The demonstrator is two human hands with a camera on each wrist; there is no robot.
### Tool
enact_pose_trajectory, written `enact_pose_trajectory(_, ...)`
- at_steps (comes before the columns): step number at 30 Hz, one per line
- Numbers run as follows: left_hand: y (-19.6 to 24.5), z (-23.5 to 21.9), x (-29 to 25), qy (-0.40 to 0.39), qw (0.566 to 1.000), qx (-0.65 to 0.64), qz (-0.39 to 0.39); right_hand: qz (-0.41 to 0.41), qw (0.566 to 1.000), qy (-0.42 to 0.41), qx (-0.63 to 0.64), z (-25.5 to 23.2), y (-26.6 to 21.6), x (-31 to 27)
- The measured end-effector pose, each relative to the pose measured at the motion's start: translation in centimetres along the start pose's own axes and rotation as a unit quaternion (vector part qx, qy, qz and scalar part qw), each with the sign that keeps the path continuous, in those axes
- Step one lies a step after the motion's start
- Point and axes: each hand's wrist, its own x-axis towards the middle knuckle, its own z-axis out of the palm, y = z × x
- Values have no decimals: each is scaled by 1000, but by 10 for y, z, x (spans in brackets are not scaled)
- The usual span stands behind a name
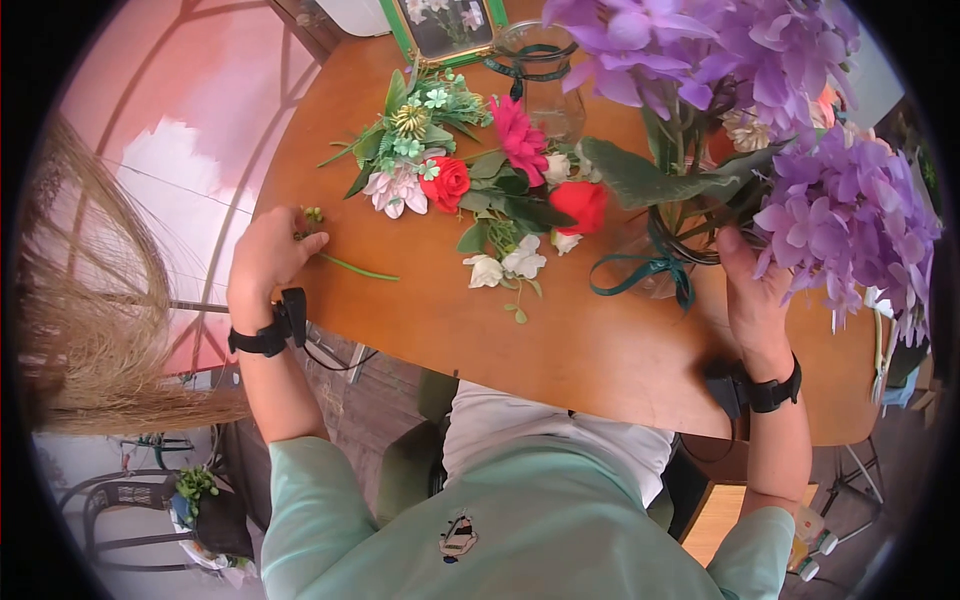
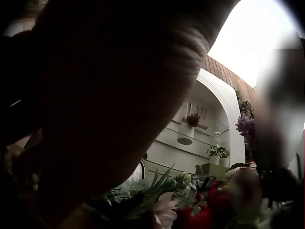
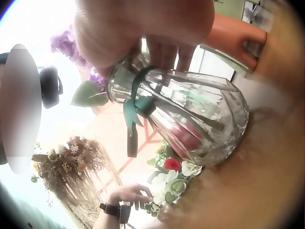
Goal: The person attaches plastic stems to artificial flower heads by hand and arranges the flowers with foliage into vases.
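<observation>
A glass vase [image 3: 214,109] with a dark green ribbon [image 1: 640,268] tied at its neck holds large purple flowers [image 1: 840,200] and broad leaves. My right hand [image 1: 757,300] grips the vase at its neck; the right wrist view shows the palm [image 3: 143,28] against it and fingers behind. At the table's left edge, my left hand [image 1: 268,250] pinches a thin green stem [image 1: 362,270] with small yellow-green buds [image 1: 314,214]; the fingers partly hide it. Between the hands lie red roses [image 1: 578,205], a magenta flower [image 1: 518,140], white blooms [image 1: 524,258] and green sprigs [image 1: 410,118].
A second glass vase [image 1: 548,95] stands at the back beside a green-framed picture [image 1: 445,28]. Dried grass [image 1: 110,300] hangs at the far left. The wooden table [image 1: 600,350] curves around in front of the body. Scissors-like handles lie near the right edge.
</observation>
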Motion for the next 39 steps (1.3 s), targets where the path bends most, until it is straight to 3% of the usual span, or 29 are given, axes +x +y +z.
enact_pose_trajectory(2, -18, 29, 5, 47, 997, -41, -38, -19, 999, 8, -26, -2, 1, 0)
enact_pose_trajectory(3, -20, 36, 8, 63, 997, -4, 34, -20, 999, 5, -28, -2, -1, 0)
enact_pose_trajectory(7, -5, 40, 5, 36, 996, -65, 41, -13, 999, -1, -47, -5, 0, 0)
enact_pose_trajectory(10, 7, 41, 5, 63, 994, -77, 54, -18, 999, 2, -49, -6, 2, -1)
enact_pose_trajectory(13, -3, 44, 14, 67, 986, -147, 34, -17, 999, 1, -35, -5, 2, 0)
enact_pose_trajectory(15, -17, 36, 7, 110, 955, -274, 30, -13, 999, 0, -33, -2, -1, 1)
enact_pose_trajectory(17, -23, 12, 4, 196, 872, -442, 74, 31, 995, -58, -76, -9, -15, 3)
enact_pose_trajectory(19, 12, -19, -13, 257, 766, -570, 152, 14, 996, -50, -70, -13, -11, 1)
enact_pose_trajectory(20, 26, -28, -18, 257, 762, -574, 157, -4, 997, -50, -53, -12, -10, 2)
enact_pose_trajectory(22, 62, -45, -30, 261, 609, -710, 239, -28, 1000, -10, 3, 0, -16, 12)
enact_pose_trajectory(23, 79, -51, -36, 261, 606, -711, 245, -16, 1000, -10, 23, 1, -17, 13)
enact_pose_trajectory(25, 116, -61, -48, 101, 457, -806, 363, -7, 999, 2, 42, 3, -20, 9)
enact_pose_trajectory(26, 133, -62, -53, 99, 454, -804, 370, -13, 999, 7, 39, 6, -20, 11)
enact_pose_trajectory(28, 166, -66, -63, 7, 363, -797, 482, -56, 995, -13, 77, 11, -21, 15)
enact_pose_trajectory(30, 194, -72, -72, -6, 352, -788, 505, -62, 995, -14, 75, 10, -22, 14)
enact_pose_trajectory(32, 212, -75, -70, 55, 373, -761, 528, -9, 993, -36, 114, 9, -25, 12)
enact_pose_trajectory(34, 223, -74, -66, 64, 373, -774, 508, 12, 988, -41, 148, 5, -19, 10)
enact_pose_trajectory(36, 231, -67, -60, 86, 414, -746, 514, 13, 990, -38, 135, 5, -17, 8)
enact_pose_trajectory(38, 234, -56, -56, 84, 438, -752, 485, -3, 994, -45, 97, 4, -25, 11)
enact_pose_trajectory(39, 232, -52, -53, 83, 471, -749, 459, -8, 995, -54, 84, 3, -25, 12)
